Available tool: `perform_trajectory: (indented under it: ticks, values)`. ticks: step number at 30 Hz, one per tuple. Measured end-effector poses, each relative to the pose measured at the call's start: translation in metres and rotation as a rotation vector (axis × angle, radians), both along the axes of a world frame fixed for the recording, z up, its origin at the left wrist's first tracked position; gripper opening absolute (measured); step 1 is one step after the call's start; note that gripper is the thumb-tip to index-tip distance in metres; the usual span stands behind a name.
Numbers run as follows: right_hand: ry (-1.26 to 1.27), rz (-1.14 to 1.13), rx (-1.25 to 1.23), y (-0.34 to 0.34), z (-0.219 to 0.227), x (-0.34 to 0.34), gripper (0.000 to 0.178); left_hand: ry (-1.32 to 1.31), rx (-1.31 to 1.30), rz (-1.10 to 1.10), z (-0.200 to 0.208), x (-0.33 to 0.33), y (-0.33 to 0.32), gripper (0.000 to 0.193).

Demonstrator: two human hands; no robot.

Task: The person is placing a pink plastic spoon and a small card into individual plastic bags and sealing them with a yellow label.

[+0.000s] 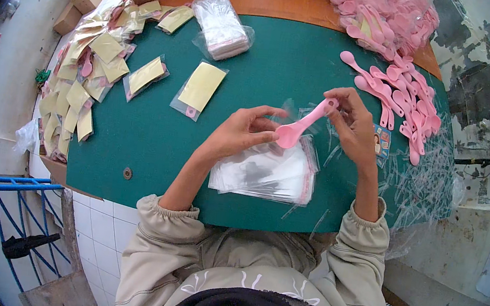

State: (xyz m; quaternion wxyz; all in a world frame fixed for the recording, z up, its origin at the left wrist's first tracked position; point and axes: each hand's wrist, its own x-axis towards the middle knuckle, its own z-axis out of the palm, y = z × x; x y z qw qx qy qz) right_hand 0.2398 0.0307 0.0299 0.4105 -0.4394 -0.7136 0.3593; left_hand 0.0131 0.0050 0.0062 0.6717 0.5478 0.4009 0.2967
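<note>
A pink plastic measuring spoon (304,125) is held up slantwise over the green mat, its bowl toward the left. My right hand (352,125) pinches the end of its handle. At the bowl end my left hand (245,129) has its thumb and fingers apart, the thumb tip at or very near the bowl's edge. Some clear film shows faintly around the spoon; whether a finger holds it is unclear. Below both hands lies a fanned stack of clear plastic bags (264,171). Just past my right wrist is a small colourful printed card (381,143), partly hidden.
Loose pink spoons (404,96) pile up at right, below a big bag of spoons (383,16). Clear plastic strips (420,182) litter the right edge. Filled packets with yellow cards (92,65) heap at left; a bundle of clear bags (221,26) lies at the back.
</note>
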Motion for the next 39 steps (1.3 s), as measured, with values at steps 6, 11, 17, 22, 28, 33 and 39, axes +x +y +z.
perform_trajectory:
  ticks: [6, 11, 17, 22, 28, 33, 39]
  values:
    - [0.152, 0.052, -0.199, -0.007, -0.008, -0.021, 0.025, -0.173, -0.011, 0.050, -0.002, 0.003, -0.005, 0.041]
    - [0.140, -0.013, -0.186, -0.005, -0.008, -0.018, 0.021, -0.092, -0.055, -0.024, 0.005, -0.003, -0.003, 0.033]
    - [0.223, 0.338, 0.129, -0.005, -0.026, -0.031, 0.042, -0.001, -0.041, 0.116, 0.004, -0.003, -0.003, 0.031]
    - [-0.162, 0.289, 0.128, -0.002, 0.003, -0.006, 0.034, -0.114, 0.001, 0.125, -0.001, -0.001, 0.001, 0.033]
    - [-0.688, -0.412, 0.006, 0.000, 0.000, 0.114, 0.033, -0.113, -0.001, 0.171, 0.003, -0.002, 0.002, 0.033]
    - [-0.682, -0.558, -0.062, 0.002, -0.008, 0.128, 0.030, -0.096, 0.038, 0.155, 0.001, -0.003, 0.001, 0.032]
    - [-0.487, -0.564, -0.026, 0.004, 0.015, 0.105, 0.025, -0.095, 0.031, 0.095, 0.006, -0.001, 0.000, 0.028]
